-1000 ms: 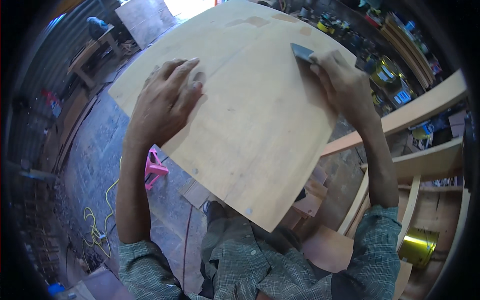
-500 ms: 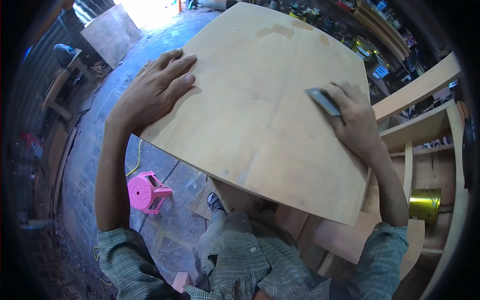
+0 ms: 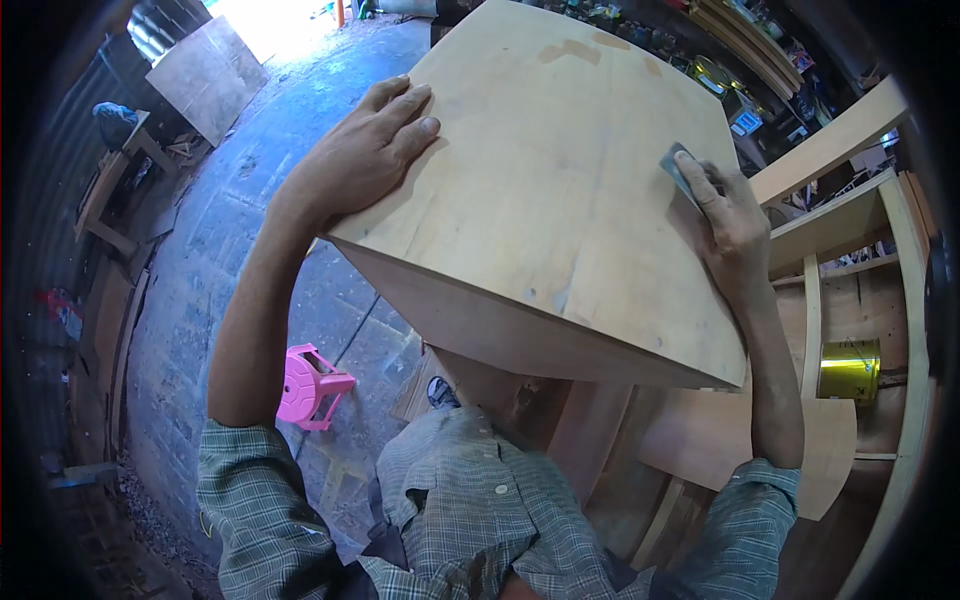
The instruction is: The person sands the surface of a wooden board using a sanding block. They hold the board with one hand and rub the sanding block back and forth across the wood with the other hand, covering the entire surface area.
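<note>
A pale wooden panel [image 3: 520, 190] forms the broad top of a box-like piece, whose front side [image 3: 470, 310] shows below the near edge. Brownish patches [image 3: 572, 52] mark its far end. My left hand [image 3: 372, 150] lies flat on the panel at its left edge, fingers stretched out and holding nothing. Near the right edge, my right hand [image 3: 732, 225] is closed on a thin grey piece of sandpaper [image 3: 682, 178], pressed against the wood. The sandpaper's underside is hidden, and so are some fingers of that hand.
A pink plastic stool [image 3: 310, 388] stands on the floor to the left. Curved wooden framing [image 3: 812, 325] with a yellow-gold can [image 3: 850, 370] is on the right. At back left a board [image 3: 208, 80] leans near a low wooden bench [image 3: 110, 180]. Tins and clutter fill the back right.
My right hand has moved slightly up and to the right with the sandpaper. The panel's near edge sits higher in view, exposing the front side. My left hand stays on its left edge.
</note>
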Motion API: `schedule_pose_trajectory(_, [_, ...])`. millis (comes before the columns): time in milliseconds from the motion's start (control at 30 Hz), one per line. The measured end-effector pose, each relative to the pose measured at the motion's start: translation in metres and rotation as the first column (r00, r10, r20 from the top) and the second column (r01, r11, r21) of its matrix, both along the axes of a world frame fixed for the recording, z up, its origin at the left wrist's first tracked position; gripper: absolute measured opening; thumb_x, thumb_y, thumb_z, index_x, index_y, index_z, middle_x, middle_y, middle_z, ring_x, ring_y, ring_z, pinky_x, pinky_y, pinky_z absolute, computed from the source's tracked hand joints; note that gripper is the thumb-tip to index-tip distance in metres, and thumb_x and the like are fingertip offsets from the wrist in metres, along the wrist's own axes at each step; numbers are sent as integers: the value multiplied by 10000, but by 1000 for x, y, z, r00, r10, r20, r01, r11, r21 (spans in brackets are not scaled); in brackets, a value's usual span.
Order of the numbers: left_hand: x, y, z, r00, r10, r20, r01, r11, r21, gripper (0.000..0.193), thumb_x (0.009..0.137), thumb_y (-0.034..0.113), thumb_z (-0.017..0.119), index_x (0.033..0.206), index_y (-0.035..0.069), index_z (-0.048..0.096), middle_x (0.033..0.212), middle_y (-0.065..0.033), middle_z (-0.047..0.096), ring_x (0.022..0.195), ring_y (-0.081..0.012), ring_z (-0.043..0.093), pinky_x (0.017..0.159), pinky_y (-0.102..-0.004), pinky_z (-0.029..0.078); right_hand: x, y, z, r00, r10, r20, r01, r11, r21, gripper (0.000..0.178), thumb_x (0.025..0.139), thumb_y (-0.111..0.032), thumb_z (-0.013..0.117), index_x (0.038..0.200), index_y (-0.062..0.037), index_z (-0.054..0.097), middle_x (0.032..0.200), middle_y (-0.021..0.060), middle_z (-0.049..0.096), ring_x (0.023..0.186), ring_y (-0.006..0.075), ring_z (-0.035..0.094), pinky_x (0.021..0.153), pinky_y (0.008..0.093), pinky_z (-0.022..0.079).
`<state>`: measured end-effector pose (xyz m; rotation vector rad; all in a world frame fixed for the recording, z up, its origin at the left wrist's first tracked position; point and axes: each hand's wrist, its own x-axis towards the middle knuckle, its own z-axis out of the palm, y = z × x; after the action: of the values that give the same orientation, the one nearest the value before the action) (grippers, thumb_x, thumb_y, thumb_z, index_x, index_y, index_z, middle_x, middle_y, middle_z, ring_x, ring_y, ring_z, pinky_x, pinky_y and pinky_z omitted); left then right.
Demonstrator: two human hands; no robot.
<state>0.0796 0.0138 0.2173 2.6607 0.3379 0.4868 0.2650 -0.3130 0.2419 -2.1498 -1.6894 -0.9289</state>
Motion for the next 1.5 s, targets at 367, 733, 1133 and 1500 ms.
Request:
schedule_pose_trajectory(367, [-2, 12, -1, 997, -71, 6, 72, 997, -35, 548, 999, 386, 446, 1375, -11, 479, 1505, -257, 315, 1392, -365, 335, 1140, -385, 292, -48, 47, 16, 904, -217, -369, 173, 974, -147, 262, 871, -10, 539, 1127, -1, 593, 1127, 181, 606, 992, 358, 618, 820, 433, 518])
schedule_pose_trajectory(733, [29, 101, -36, 678, -496, 542, 685, 694, -223, 582, 991, 434, 297, 1149, 53, 708, 1407, -178, 506, 1413, -412, 300, 1152, -576, 154, -9, 151, 8, 883, -263, -388, 169, 951, -260, 448, 812, 12, 532, 1256, -23, 576, 1277, 212, 554, 1137, 386, 564, 954, 428, 475])
schedule_pose_trajectory(1133, [77, 83, -66, 468, -514, 719, 796, 599, -91, 462, 883, 308, 372, 962, 42, 742, 1050, -110, 687, 1125, -318, 582, 1120, -630, 187, 67, 204, 4, 690, -576, -439, 459, 817, -350, 520, 820, 64, 482, 1322, -56, 547, 1338, 185, 552, 1211, 373, 540, 1047, 383, 415])
schedule_pose_trajectory(1500, [84, 70, -76, 440, -385, 811, 799, 580, -158, 484, 891, 302, 340, 915, 40, 746, 988, -111, 706, 1064, -302, 622, 1135, -632, 137, 111, 215, -2, 735, -593, -327, 472, 795, -382, 453, 848, 15, 435, 1271, -56, 580, 1252, 179, 614, 1138, 377, 581, 946, 411, 463])
